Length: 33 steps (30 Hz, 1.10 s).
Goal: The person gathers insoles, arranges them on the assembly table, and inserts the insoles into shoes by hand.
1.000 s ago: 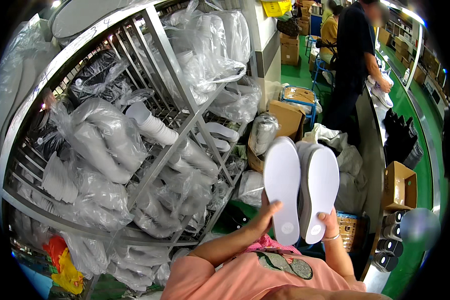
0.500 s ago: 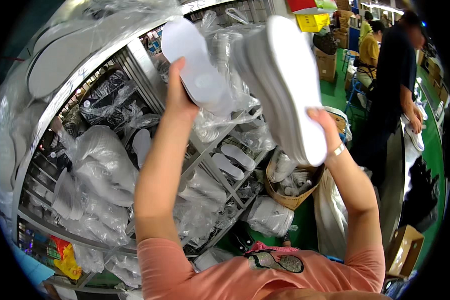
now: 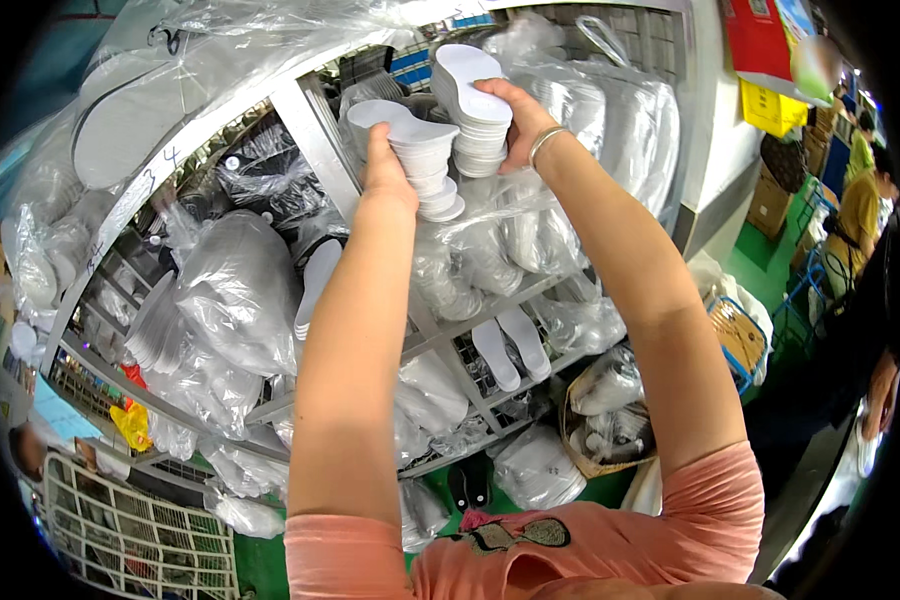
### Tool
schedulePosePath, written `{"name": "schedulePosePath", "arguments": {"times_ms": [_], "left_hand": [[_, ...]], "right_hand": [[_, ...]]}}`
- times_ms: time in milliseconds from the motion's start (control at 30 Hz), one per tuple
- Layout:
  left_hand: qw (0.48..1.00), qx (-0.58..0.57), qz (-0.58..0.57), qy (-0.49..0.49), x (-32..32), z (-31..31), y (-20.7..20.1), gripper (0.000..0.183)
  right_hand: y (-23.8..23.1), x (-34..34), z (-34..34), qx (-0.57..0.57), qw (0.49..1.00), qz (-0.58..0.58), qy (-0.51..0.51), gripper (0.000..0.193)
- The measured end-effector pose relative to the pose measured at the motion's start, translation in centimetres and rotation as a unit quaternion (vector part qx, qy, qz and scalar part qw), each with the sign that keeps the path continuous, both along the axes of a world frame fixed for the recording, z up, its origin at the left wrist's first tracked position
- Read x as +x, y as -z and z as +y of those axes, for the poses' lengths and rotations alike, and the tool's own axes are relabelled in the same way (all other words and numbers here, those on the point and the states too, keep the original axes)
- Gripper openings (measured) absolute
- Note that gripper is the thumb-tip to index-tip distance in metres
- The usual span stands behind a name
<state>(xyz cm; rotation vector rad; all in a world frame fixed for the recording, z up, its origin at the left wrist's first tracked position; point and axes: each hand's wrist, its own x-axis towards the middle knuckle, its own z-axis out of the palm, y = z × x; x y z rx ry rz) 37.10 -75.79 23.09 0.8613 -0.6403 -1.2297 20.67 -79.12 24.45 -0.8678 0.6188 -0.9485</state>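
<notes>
Both arms reach up to a metal rack shelf. My left hand (image 3: 389,178) grips a stack of white insoles (image 3: 398,122), its thumb on the top edge. Close beside it on the right, my right hand (image 3: 522,122) is closed on another stack of white insoles (image 3: 466,72), thumb on top and fingers round the side. The two stacks sit close together. Their lower parts reach down among clear plastic bags of insoles (image 3: 475,245).
The metal rack (image 3: 315,130) holds several bagged insoles (image 3: 235,300) and a loose pair (image 3: 510,347). A box of wrapped goods (image 3: 610,440) stands below right. A white wire crate (image 3: 135,530) is at lower left. People (image 3: 855,220) are at the far right.
My right hand has brought its stack leftward to the shelf, next to the left hand's stack. The view has turned, so the people and yellow container now appear farther right.
</notes>
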Motion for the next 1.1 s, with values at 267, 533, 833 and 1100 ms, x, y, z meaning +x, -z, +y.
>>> {"name": "schedulePosePath", "arguments": {"times_ms": [267, 533, 833, 1100], "left_hand": [[0.992, -0.062, 0.041, -0.098, 0.1, -0.5, 0.8, 0.049], [0.986, -0.109, 0.105, -0.064, 1.0, -6.3, 3.9, 0.055], [0.942, -0.176, -0.264, -0.108, -4.2, 10.1, 4.7, 0.058], [0.918, -0.103, -0.358, -0.133, 6.2, 25.9, 10.3, 0.057]], "right_hand": [[0.0, 3.9, -2.2, -0.013, 0.973, 0.230, -0.010, 0.053], [5.4, 4.8, -8.2, -0.067, 0.996, -0.032, -0.047, 0.041], [6.4, -0.6, 7.8, -0.551, 0.778, 0.098, 0.285, 0.038], [14.8, 4.0, 19.6, -0.187, 0.943, 0.039, -0.272, 0.063]]}}
